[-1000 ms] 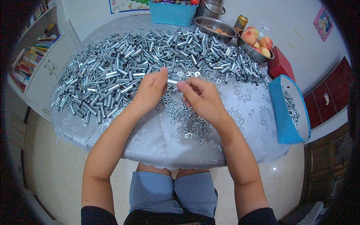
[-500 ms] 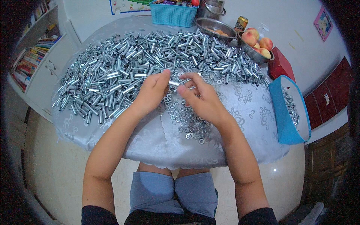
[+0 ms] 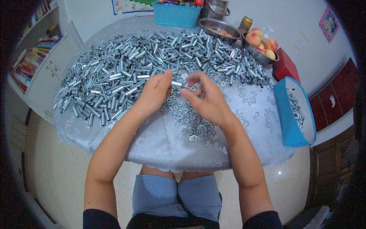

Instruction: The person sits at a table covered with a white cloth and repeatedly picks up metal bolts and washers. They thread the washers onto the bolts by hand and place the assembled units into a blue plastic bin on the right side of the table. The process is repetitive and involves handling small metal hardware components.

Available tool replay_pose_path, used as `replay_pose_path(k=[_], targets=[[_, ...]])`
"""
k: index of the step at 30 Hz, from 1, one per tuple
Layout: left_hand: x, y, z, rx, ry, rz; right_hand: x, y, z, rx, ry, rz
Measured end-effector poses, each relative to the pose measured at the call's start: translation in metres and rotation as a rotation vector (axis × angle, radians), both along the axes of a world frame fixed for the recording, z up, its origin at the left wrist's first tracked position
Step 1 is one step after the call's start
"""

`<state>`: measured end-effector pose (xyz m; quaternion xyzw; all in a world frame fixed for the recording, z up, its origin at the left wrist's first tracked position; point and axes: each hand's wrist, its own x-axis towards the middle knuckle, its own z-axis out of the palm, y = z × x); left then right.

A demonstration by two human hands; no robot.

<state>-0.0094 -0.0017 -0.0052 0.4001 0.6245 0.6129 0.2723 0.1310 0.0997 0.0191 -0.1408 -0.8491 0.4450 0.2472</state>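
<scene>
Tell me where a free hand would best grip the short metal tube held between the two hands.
Judging by its pose, the short metal tube lies level, its left end pinched in the left hand. Its right end, toward the right hand, looks bare, so pinch across the round wall there, coming from above.

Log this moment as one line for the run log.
left hand: holds short metal tube | right hand: fingers at tube's end | below: loose washers | behind: tube pile | right: blue bag

Head camera looks steeply down — near the table, apparently.
</scene>
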Motion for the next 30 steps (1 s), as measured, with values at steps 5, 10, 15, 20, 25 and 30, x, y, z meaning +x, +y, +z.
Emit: replay_pose_path(k=[5, 10, 15, 20, 25, 30], targets=[[0.003, 0.001, 0.002, 0.003, -0.006, 0.004, -0.003, -0.001, -0.007, -0.069, 0.087, -0.02], [0.003, 0.0, 0.001, -0.015, 0.0, 0.009, -0.002, 0.0, -0.005, -0.114, 0.05, 0.003], [0.002, -0.001, 0.002, -0.042, 0.014, -0.007, 0.0, 0.003, -0.002, -0.005, -0.069, 0.022], [-0.002, 0.002, 0.0, -0.008, 0.002, 0.046, -0.004, 0.001, -0.006, 0.045, 0.144, -0.012], [-0.002, 0.002, -0.001, -0.047, 0.047, 0.044, -0.006, 0.0, -0.008, -0.001, 0.145, -0.052], [-0.001, 0.002, -0.001, -0.048, 0.02, 0.027, -0.002, 0.009, -0.005, -0.04, -0.096, -0.02]])
